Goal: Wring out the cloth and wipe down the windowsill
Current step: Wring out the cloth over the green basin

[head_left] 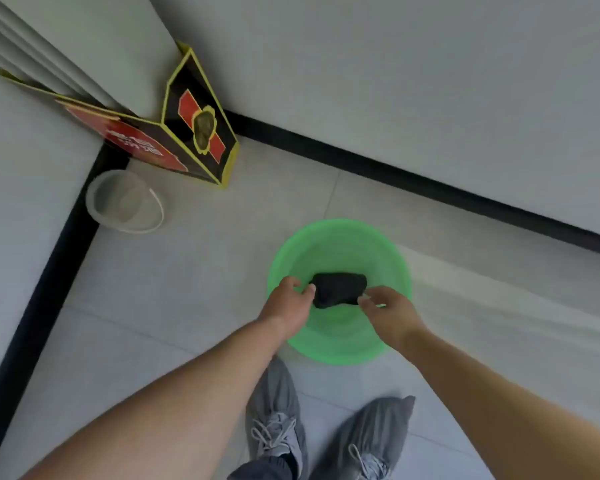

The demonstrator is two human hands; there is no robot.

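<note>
- A corner of a room with a pale grey tiled floor point(187, 271) and white walls edged in black skirting. No windowsill is in view.
- At far left, a black, red and yellow cardboard box point(201, 133) leans into the corner, apparently parked out of the way.
- Just in front of it stands a clear plastic tub with a white handle point(94, 209). Nothing shows inside it, though the blur leaves that unsure.
- The person's left hand point(290, 299) reaches down over the basin's near-left rim, thumb and curled fingers pinching the left end of the black bunched cloth point(340, 289).
- The cloth sits low inside the round green plastic basin point(340, 237), roughly at its centre. It is the only thing seen there, and whether water lies beneath it cannot be told.
- The right hand point(392, 315) mirrors the left, its curled fingertips closed on the cloth's right end. Holding it by both ends suits lifting and twisting it over the basin, so the wringing looks about to begin.
- Grey lace-up shoes point(278, 427) stand close behind the basin.
</note>
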